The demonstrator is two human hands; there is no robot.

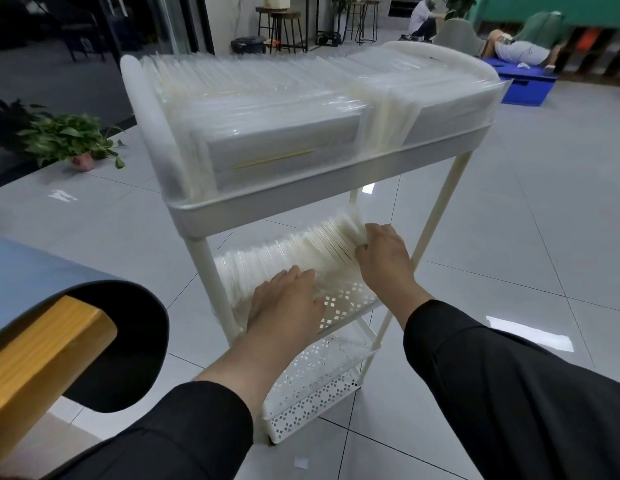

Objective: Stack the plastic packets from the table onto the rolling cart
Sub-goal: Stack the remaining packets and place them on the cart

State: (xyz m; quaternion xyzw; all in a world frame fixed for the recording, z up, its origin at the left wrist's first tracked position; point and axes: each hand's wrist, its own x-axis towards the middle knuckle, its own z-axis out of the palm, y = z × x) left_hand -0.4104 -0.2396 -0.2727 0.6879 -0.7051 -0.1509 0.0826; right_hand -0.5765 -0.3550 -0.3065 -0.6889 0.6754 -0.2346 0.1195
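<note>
Two hands, left hand (288, 299) fingers flat on packets (284, 258), right hand (383, 251) fingers pinching them, three-tier cart (211, 213)

White rolling cart (211, 211) shelves carry rows of plastic packets (267, 109).

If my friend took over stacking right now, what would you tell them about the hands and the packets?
Left hand: fingers straight, pressing flat on the row of clear plastic packets on the middle shelf of the white three-tier rolling cart.
Right hand: fingers curled, gripping the far end of that same row.
Done: the top tray is packed full with clear packets; the middle shelf is partly filled.
Left: the middle shelf has bare space near its front, and the perforated bottom shelf looks empty. The grey-topped table corner shows no packets in view.
</note>
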